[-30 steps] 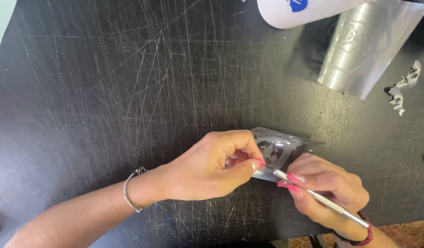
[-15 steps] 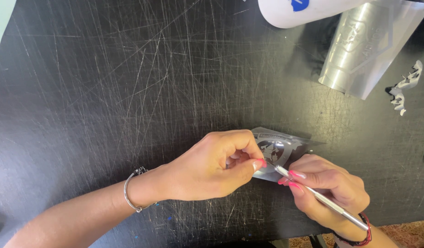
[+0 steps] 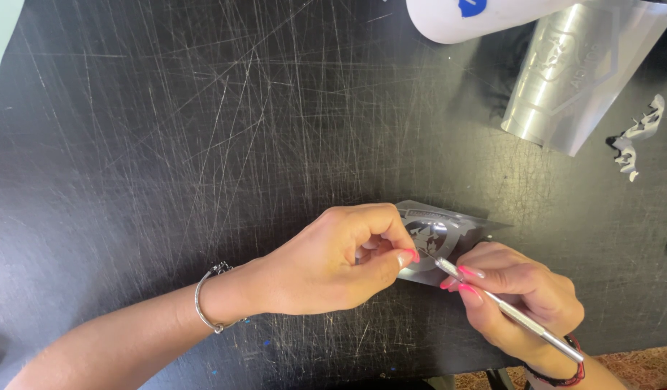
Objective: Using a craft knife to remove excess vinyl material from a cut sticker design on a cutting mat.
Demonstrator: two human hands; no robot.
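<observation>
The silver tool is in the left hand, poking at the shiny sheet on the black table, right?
Not quite. In the head view the silver tool is in the right hand. The left hand pinches the shiny sheet on the scratched black table.

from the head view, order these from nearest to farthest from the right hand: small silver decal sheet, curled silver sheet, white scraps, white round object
1. small silver decal sheet, touching the right hand
2. curled silver sheet, upper right
3. white scraps, far right; too close to call with 2
4. white round object, top edge
</observation>
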